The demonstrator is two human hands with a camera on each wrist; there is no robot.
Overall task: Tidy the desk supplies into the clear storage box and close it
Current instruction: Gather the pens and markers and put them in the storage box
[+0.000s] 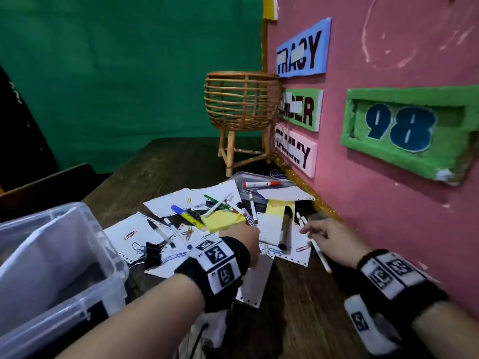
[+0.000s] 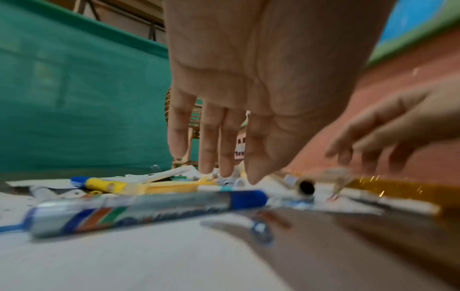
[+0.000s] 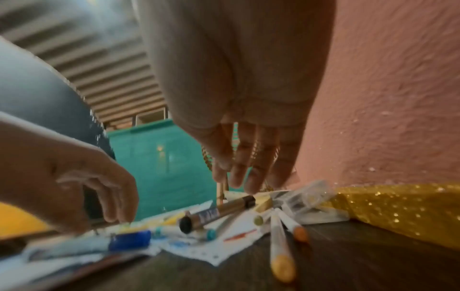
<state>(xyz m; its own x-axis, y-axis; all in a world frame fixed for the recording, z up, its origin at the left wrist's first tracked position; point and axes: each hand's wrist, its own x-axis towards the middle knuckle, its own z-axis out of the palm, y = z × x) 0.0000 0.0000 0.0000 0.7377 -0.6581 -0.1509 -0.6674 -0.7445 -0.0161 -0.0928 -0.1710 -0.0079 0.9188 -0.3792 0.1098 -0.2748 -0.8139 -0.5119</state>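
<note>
The clear storage box [image 1: 51, 268] stands open at the lower left. Loose paper sheets [image 1: 132, 229] on the dark desk carry pens, markers, paper clips, yellow sticky notes [image 1: 223, 220] and a black binder clip [image 1: 152, 253]. My left hand [image 1: 246, 239] hovers over the middle of the pile, fingers [image 2: 206, 157] straight and pointing down, holding nothing; a blue-capped marker [image 2: 149, 210] lies just under it. My right hand [image 1: 311, 230] reaches down by the wall, its relaxed fingers [image 3: 239, 177] just above a dark marker [image 3: 216, 212] and two white pens [image 3: 281, 236], gripping nothing.
A pink wall [image 1: 388, 203] with foam signs runs close along the right, with a gold glitter strip [image 3: 398, 212] at its foot. A wicker basket on legs [image 1: 241, 102] stands at the back. A clear plastic lid [image 1: 248, 177] with a red-capped marker [image 1: 261, 183] lies behind the pile.
</note>
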